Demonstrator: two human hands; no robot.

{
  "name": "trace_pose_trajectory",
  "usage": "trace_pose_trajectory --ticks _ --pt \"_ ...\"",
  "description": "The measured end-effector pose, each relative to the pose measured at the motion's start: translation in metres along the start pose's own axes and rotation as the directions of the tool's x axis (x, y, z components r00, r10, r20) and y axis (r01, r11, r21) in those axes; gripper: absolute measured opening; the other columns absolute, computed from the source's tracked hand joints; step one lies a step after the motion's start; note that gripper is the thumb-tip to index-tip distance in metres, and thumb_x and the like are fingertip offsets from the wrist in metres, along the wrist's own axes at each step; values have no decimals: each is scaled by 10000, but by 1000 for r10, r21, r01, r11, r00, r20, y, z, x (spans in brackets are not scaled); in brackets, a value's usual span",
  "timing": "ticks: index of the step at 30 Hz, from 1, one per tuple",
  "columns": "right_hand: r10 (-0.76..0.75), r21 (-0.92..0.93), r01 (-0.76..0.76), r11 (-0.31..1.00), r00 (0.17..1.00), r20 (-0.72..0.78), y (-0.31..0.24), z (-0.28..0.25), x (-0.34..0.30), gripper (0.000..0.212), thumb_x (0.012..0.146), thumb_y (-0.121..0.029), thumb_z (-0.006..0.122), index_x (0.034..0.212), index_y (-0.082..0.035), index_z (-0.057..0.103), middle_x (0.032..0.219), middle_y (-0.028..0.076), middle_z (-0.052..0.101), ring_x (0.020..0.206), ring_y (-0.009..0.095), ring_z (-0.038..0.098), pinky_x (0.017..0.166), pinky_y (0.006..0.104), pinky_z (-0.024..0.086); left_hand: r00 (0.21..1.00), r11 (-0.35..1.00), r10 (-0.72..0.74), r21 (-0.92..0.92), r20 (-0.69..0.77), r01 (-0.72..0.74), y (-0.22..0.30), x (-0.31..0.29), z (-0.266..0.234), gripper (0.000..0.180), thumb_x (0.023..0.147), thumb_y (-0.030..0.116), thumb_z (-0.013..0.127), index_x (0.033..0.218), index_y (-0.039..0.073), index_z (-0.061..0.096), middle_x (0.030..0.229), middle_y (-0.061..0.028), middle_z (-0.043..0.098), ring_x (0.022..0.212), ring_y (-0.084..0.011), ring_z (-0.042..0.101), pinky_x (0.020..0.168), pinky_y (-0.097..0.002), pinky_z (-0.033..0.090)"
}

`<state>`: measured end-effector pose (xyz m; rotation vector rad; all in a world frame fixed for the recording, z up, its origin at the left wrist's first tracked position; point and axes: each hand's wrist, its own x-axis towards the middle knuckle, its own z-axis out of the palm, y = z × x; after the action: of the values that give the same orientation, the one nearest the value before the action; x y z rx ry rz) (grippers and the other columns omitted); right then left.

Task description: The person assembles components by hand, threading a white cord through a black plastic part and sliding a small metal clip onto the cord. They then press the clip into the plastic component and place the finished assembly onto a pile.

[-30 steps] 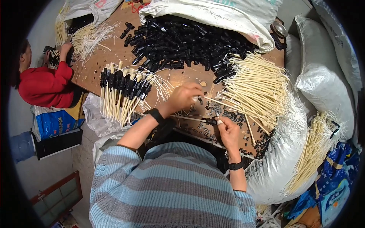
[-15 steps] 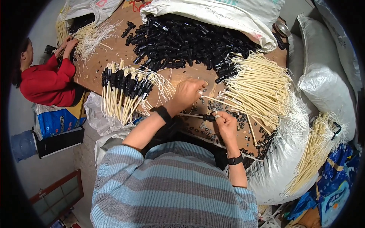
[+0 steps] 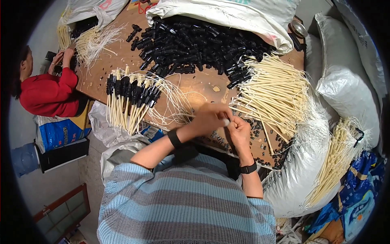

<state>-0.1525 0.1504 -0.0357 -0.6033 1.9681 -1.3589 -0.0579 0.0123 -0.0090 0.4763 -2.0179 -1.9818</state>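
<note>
My left hand (image 3: 212, 119) is slightly smeared by motion. Its fingers are closed and meet my right fingertips, with a small white patch (image 3: 226, 122) at the finger end. My right hand (image 3: 239, 131) pinches at the same spot, its fingers curled; what lies between the two hands is hidden. A short piece of cream tube (image 3: 186, 115) shows left of my left hand. Small dark clips (image 3: 256, 132) lie scattered around my right hand. Right of it fans a bundle of cream tubes (image 3: 280, 95) with white cords.
A heap of black fittings (image 3: 195, 44) spills from a white sack (image 3: 227, 16) at the back. Tubes with black fittings (image 3: 132, 91) stand bunched at the table's left edge. A co-worker in a red top (image 3: 50, 93) handles cords at far left. Full sacks (image 3: 345, 77) line the right.
My left hand has come right and down to meet my right hand. The black fitting seen beside my right hand is now hidden. The co-worker's hands have shifted down and left.
</note>
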Motion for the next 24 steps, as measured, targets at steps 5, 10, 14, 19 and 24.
trace_pose_trajectory --ticks 5,10,14,19,24 --pt "-82 12 82 997 996 33 -8 3 -5 97 851 -30 585 842 -16 680 538 -52 453 514 18 384 472 226 308 849 746 529 471 12 -471 -6 -4 4 191 710 -49 645 862 66 648 735 -27 609 644 -95 601 566 -249 475" --pt "-97 -75 98 992 995 16 -20 6 -11 93 834 -17 588 850 -18 680 518 -11 459 514 31 410 483 236 343 990 982 137 138 -26 -132 4 -11 1 122 700 -77 610 763 25 631 702 -7 574 625 -67 552 527 -226 419" --pt "-151 -181 153 971 988 23 -25 7 -12 90 813 -29 596 850 -26 677 515 54 471 479 86 444 487 269 377 999 1000 -9 -4 -39 9 1 -13 1 123 691 -100 589 726 11 629 712 -7 570 622 -54 532 512 -224 388" --pt "-309 -276 289 917 951 -31 -14 8 -10 93 797 -87 613 856 -53 676 564 141 526 472 279 506 499 343 424 993 975 93 207 -69 -77 3 -18 6 179 683 -120 570 763 18 652 781 3 589 709 -69 562 576 -203 412" --pt "-388 -391 327 860 917 -87 -21 11 -12 82 809 -104 634 868 -59 667 594 136 568 518 300 586 497 364 446 978 986 152 93 -140 -140 -18 -18 -3 234 695 -149 555 845 -3 659 803 8 599 773 -86 588 669 -197 463"
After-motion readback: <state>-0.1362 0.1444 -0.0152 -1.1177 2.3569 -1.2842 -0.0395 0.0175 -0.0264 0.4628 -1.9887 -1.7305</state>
